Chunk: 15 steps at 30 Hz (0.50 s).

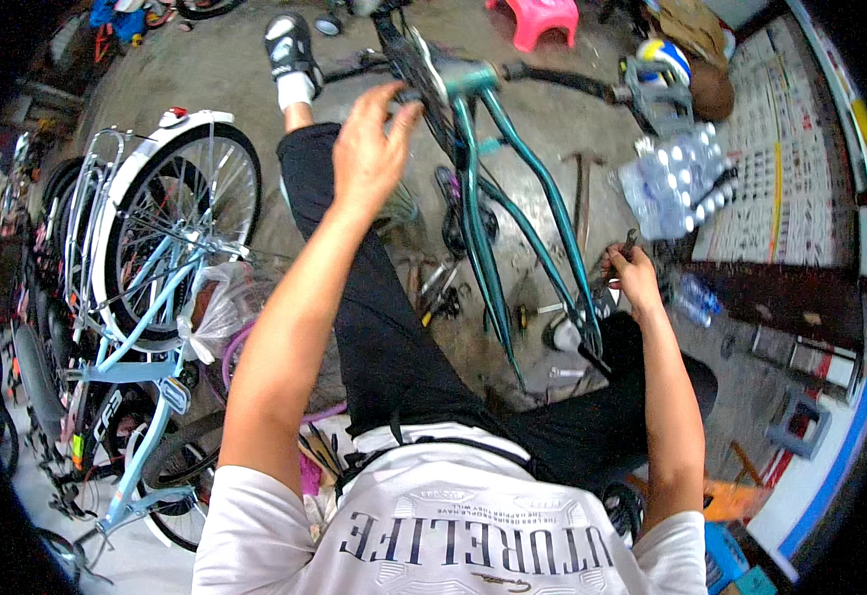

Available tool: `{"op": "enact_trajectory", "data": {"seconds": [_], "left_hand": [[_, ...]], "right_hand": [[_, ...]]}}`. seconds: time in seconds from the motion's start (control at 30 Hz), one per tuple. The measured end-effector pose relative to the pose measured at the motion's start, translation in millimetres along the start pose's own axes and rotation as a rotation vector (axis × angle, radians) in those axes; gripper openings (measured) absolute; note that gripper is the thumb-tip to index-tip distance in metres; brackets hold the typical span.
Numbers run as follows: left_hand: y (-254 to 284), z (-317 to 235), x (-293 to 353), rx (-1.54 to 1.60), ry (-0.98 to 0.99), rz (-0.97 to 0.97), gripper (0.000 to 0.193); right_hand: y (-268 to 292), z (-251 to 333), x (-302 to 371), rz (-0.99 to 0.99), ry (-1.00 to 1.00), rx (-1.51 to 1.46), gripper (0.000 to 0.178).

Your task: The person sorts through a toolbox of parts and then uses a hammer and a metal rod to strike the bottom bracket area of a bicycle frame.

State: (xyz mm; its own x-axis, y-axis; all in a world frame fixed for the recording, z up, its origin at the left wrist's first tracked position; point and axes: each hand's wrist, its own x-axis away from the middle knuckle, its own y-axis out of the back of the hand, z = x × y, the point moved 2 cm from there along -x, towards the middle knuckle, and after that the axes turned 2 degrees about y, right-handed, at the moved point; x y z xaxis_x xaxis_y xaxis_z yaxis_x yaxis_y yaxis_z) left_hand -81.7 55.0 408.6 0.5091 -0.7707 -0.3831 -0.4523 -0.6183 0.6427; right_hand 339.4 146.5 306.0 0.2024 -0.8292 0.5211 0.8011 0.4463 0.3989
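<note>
Left hand (366, 159) held out in front, half open, thumb apart from the curled fingers; from here I can't tell whether its fingertips touch the dark parts beside them. Right hand (636, 279), nearer the body, pinches something small. Well off to the left hand's left sits a light-blue bicycle (163, 297) with a white rear mudguard, the biggest thing around. Between the two hands is a teal bicycle frame (472, 203), its upper junction just beside the left fingers and its paired tubes running back toward the seated person. Beyond the right hand lies a plastic-wrapped pack of clear bottles (677, 183); farther out, ahead of both hands, stands a pink plastic stool (545, 22). A hammer (583, 203) lies just past the right hand, slightly left. Smallest is the dark metal piece (631, 239) poking up from the right fingers, too blurred to name.
</note>
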Motion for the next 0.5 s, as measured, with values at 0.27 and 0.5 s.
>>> {"op": "enact_trajectory", "data": {"seconds": [0.27,0.5], "left_hand": [[-16,18,-3,-0.093,0.039,-0.013,0.060],[-23,-14,-5,0.281,0.461,0.179,0.071]], "right_hand": [[-58,-211,-25,0.314,-0.247,-0.262,0.019],[-146,-335,15,0.293,-0.134,0.284,0.027]]}}
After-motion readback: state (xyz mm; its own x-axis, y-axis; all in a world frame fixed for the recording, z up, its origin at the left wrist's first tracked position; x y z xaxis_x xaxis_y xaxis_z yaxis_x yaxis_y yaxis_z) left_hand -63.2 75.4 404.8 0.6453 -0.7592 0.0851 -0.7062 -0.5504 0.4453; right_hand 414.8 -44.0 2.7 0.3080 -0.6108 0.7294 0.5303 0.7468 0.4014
